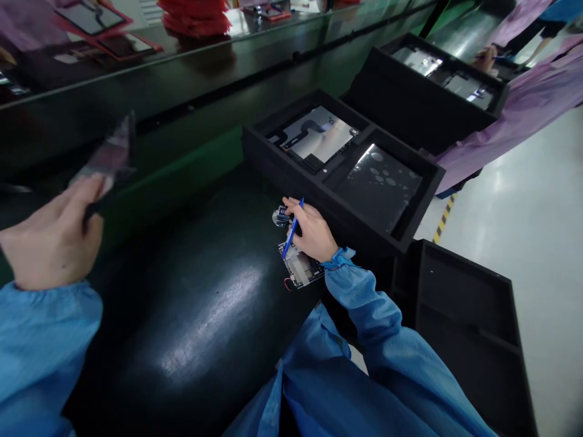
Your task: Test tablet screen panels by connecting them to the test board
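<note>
My left hand (61, 233), at the left, is closed in a pinch on a thin, see-through plastic piece (109, 155) that is smeared by motion; its exact kind does not show. In my right hand (314, 233) is a slim blue pen-like tool (293, 229), slanting down to the left. Under that hand lies a circuit board (300, 270) with a pale strip across it and a short red wire at its lower left corner. Beside my fingertips is a small shiny part with a round silvery end (279, 216). Whether my fingers also grip this part or the board, I cannot tell.
A black two-compartment tray (255, 149) with device panels stands beyond my right hand. Behind it is a similar tray (368, 85). Another black tray (469, 291) sits at lower right. Red stacked material (195, 15) rests on the shelf. A person's pink sleeve (537, 121) is at right.
</note>
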Available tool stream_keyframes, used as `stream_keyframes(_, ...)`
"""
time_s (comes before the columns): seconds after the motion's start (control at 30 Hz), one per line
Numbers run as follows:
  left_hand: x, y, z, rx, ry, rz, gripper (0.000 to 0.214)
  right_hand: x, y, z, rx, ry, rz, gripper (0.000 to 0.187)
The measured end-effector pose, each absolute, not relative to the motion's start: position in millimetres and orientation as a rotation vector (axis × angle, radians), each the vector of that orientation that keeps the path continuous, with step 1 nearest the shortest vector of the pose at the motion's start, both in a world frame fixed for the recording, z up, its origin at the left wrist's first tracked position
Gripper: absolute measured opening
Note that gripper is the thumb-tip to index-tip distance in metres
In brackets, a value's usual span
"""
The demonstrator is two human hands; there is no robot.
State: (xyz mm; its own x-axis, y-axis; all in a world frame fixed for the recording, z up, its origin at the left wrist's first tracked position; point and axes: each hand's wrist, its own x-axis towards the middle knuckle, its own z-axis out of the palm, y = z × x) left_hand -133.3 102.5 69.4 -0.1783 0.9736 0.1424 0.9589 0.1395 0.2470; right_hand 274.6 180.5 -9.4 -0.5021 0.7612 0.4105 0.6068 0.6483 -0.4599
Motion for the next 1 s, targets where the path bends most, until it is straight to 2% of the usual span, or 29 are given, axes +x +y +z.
stream_keyframes(0.1, -137.9, 131.2, 36.6, 1.997, 2.487, 0.208, 0.079, 272.7, 185.0, -6.3, -1.101, -2.303, 0.265, 0.044)
stream_keyframes(0.23, -163.0, 161.2, 6.8, 1.971, 2.417, -0.006, 0.066, 275.4, 183.0, 3.5, -1.085, -2.302, 0.287, 0.030)
stream_keyframes(0.33, -183.0, 173.1, 0.1, 1.972, 2.392, -0.074, 0.062, 286.2, 165.4, 4.9, -1.055, -2.238, 0.298, 0.020)
stream_keyframes(0.5, -186.8, 187.4, 13.0, 2.090, 2.126, -0.276, 0.069, 307.4, 123.4, -18.8, -1.158, -2.029, 0.403, 0.010)
stream_keyframes(0.57, -163.3, 194.9, 25.8, 2.187, 2.085, -0.213, 0.069, 310.3, 112.6, -30.8, -1.208, -1.902, 0.486, 0.010)
stream_keyframes(0.7, -73.2, 221.6, 63.1, 2.477, 1.963, 0.296, 0.059, 308.3, 106.0, -44.1, -1.252, -1.744, 0.646, 0.010)
stream_keyframes(0.8, 0.3, 257.6, 92.9, 2.566, 1.784, 0.528, 0.055, 307.6, 106.5, -46.7, -1.285, -1.719, 0.662, 0.010)
stream_keyframes(0.9, 55.6, 303.0, 108.0, 2.556, 1.677, 0.492, 0.055, 309.3, 107.0, -48.9, -1.299, -1.693, 0.653, 0.010)
stream_keyframes(1.0, 91.9, 345.9, 102.2, 2.461, 1.752, 0.246, 0.051, 310.6, 106.8, -51.4, -1.313, -1.662, 0.649, 0.011)
